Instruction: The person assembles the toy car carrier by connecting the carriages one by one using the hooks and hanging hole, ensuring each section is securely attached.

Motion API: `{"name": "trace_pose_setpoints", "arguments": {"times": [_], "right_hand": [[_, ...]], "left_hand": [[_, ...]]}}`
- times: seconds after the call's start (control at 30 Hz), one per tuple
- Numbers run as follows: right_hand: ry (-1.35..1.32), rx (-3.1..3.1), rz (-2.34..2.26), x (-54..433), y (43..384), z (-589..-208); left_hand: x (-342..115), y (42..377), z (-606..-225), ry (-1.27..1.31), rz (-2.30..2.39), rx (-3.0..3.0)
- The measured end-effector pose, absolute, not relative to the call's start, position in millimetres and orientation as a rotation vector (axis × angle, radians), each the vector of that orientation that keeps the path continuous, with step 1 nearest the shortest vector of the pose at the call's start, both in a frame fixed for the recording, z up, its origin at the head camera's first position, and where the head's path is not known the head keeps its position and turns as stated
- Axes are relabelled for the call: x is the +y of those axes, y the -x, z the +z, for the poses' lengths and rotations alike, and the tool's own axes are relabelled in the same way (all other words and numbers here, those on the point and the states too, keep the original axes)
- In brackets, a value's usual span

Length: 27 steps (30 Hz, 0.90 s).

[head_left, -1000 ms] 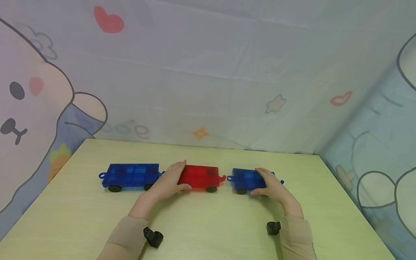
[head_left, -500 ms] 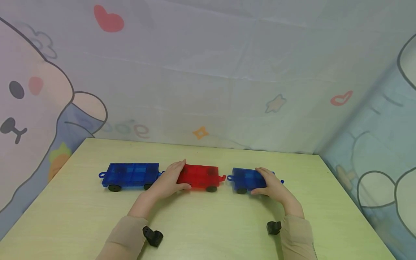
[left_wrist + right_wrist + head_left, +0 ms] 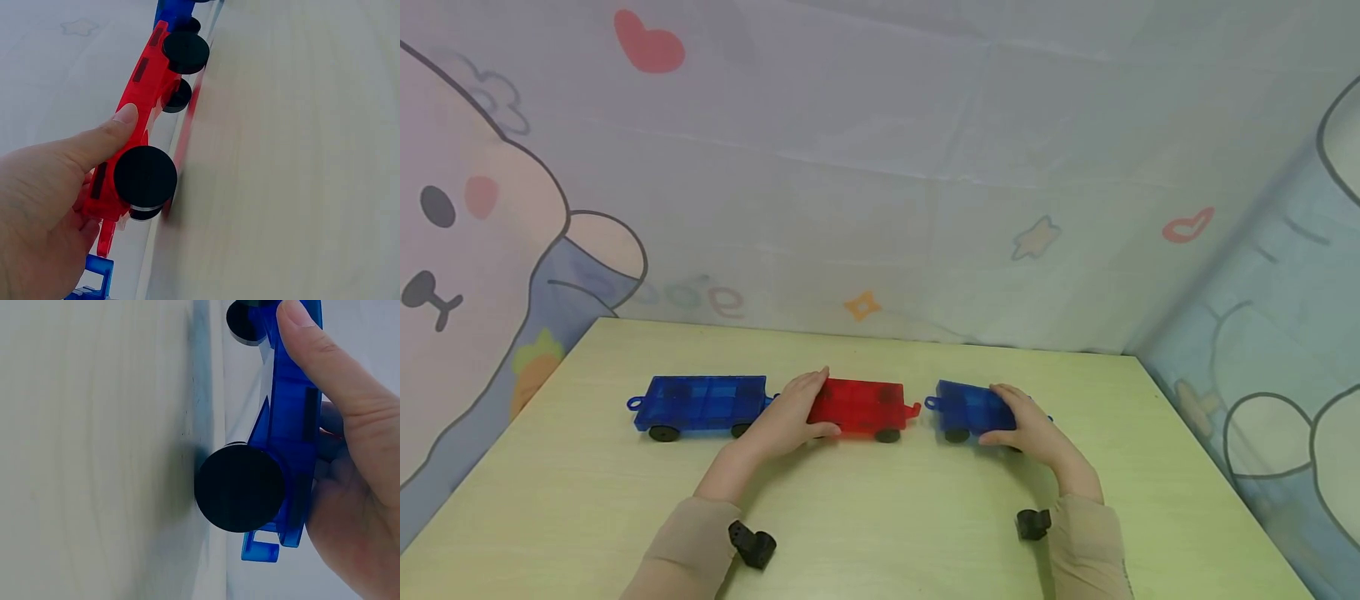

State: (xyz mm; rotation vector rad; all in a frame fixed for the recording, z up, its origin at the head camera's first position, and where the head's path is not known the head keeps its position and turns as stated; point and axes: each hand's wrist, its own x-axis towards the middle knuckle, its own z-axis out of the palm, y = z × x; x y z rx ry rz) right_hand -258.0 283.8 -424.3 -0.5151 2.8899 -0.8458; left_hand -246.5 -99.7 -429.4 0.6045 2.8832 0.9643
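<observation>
My left hand (image 3: 787,417) grips the left end of a red toy train car (image 3: 868,408), thumb on the near side, as the left wrist view (image 3: 140,84) also shows. To its left a long blue toy train car (image 3: 703,404) stands on its black wheels, its hook reaching the red car's end behind my hand. My right hand (image 3: 1030,425) holds a second blue toy train car (image 3: 966,408) by its right part. That car tilts, its left end higher; its ring lies just right of the red car's hook (image 3: 914,410), with a small gap. In the right wrist view my thumb (image 3: 319,350) presses its side.
All cars are on a pale wooden table (image 3: 880,517). A printed cloth (image 3: 880,167) hangs behind the table's back edge and along its sides. Small black wrist cameras (image 3: 752,546) sit on both sleeves.
My right hand has tipped the right blue car, raising its left end a little. My left hand and the red car stay in place.
</observation>
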Motion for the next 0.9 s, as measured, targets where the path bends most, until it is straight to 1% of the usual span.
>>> {"name": "trace_pose_setpoints", "arguments": {"times": [0.67, 0.9], "right_hand": [[0.522, 2.860, -0.892, 276, 256, -422], [0.532, 2.875, -0.841, 273, 257, -422]], "left_hand": [[-100, 246, -429, -0.607, 0.968, 2.879], [-99, 245, -427, -0.612, 0.968, 2.882]]}}
